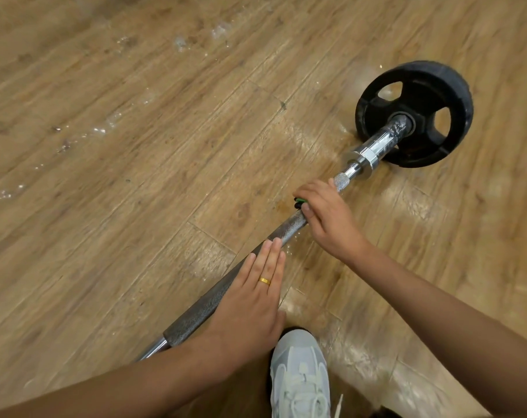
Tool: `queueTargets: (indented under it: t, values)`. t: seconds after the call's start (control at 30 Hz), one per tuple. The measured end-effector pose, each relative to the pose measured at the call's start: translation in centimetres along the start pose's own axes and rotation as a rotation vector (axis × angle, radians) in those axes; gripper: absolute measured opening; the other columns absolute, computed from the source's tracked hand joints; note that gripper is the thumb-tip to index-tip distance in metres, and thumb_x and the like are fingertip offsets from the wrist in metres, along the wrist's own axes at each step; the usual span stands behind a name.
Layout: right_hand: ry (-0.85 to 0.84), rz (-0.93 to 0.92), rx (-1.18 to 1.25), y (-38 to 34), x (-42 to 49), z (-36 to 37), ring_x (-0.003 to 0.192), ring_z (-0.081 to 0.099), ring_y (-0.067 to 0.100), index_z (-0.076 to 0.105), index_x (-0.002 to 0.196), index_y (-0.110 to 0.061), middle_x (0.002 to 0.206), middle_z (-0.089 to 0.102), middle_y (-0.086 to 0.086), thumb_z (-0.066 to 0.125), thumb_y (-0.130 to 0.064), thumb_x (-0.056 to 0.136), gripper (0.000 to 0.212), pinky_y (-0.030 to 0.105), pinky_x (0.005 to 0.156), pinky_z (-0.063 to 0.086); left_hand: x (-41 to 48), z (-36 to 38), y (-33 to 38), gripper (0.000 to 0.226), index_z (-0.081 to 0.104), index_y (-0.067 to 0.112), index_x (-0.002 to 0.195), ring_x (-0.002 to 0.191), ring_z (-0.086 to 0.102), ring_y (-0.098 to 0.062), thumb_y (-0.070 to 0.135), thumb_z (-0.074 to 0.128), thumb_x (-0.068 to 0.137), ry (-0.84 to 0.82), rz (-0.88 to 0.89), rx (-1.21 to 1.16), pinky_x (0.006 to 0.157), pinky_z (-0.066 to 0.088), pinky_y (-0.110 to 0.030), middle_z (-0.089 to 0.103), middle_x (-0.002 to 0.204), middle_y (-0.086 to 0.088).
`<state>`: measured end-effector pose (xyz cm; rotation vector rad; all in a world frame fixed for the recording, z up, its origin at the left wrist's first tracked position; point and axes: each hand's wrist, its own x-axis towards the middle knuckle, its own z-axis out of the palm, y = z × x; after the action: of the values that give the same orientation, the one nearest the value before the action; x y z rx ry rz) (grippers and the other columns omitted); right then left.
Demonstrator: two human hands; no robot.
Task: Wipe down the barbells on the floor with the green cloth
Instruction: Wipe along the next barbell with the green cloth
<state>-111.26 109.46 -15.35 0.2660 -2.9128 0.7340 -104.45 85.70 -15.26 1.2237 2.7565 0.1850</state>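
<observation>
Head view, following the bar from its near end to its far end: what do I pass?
The left hand flat on the bar → right hand gripping the green cloth around it → collar → weight plate.

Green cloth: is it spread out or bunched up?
Bunched: the green cloth barely peeks from under the right hand on the barbell.

Open floor (120,131) spans the frame's left and top. The weight plate (422,89) caps the bar (202,308) at upper right; a shoe (298,375) stands beside it, bottom centre.
</observation>
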Motion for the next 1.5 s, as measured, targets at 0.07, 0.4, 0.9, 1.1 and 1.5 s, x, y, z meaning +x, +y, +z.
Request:
queueTargets:
  t: [0.07,0.4,0.9,1.1,1.5]
  values:
    - [-0.044,-0.025,0.019,0.6,0.1,-0.7,0.125,0.052,0.020,0.063,0.124,-0.004,0.121,0.063,0.006,0.045,-0.017,0.105,0.029,0.040,0.124,0.013,0.0,0.0,0.2,0.088,0.008,-0.007,0.156,0.155,-0.005,-0.037,0.041,0.050,0.096,-0.008,-0.008,0.017,0.123,0.003,-0.049,-0.005,0.166,-0.026]
    - [-0.055,-0.066,-0.038,-0.2,1.2,0.1,0.132,0.046,0.025,0.062,0.127,-0.002,0.126,0.062,0.009,0.045,-0.019,0.105,0.033,0.040,0.125,0.010,0.4,0.2,-1.6,0.085,0.006,-0.007,0.157,0.155,-0.005,-0.036,0.040,0.044,0.096,0.018,-0.008,0.050,0.125,0.013,-0.050,-0.007,0.166,-0.026]
    - [-0.017,0.015,-0.043,1.3,7.7,0.3,0.134,0.045,0.032,0.060,0.128,0.000,0.126,0.061,0.013,0.046,-0.009,0.103,0.030,0.051,0.122,0.017,2.4,-0.7,-7.2,0.087,0.008,-0.004,0.158,0.156,0.000,-0.033,0.048,0.043,0.098,-0.004,-0.076,0.142,0.125,0.018,-0.049,-0.005,0.167,-0.023]
    - [-0.092,-0.152,-0.047,-0.2,8.9,1.7,0.142,0.038,0.034,0.057,0.135,-0.001,0.135,0.058,0.015,0.048,-0.011,0.103,0.034,0.047,0.124,0.009,3.2,-0.9,-9.8,0.093,0.004,-0.001,0.159,0.156,-0.002,-0.030,0.055,0.040,0.095,-0.026,-0.092,0.124,0.125,0.018,-0.049,-0.007,0.168,-0.019]
    - [-0.206,-0.204,-0.155,1.1,15.0,1.6,0.148,0.029,0.030,0.054,0.136,-0.006,0.136,0.057,0.009,0.042,-0.017,0.106,0.034,0.043,0.123,0.006,4.6,-1.8,-14.7,0.098,-0.004,0.005,0.160,0.156,-0.012,-0.022,0.066,0.031,0.091,-0.039,-0.108,0.078,0.124,0.002,-0.039,-0.014,0.168,-0.011]
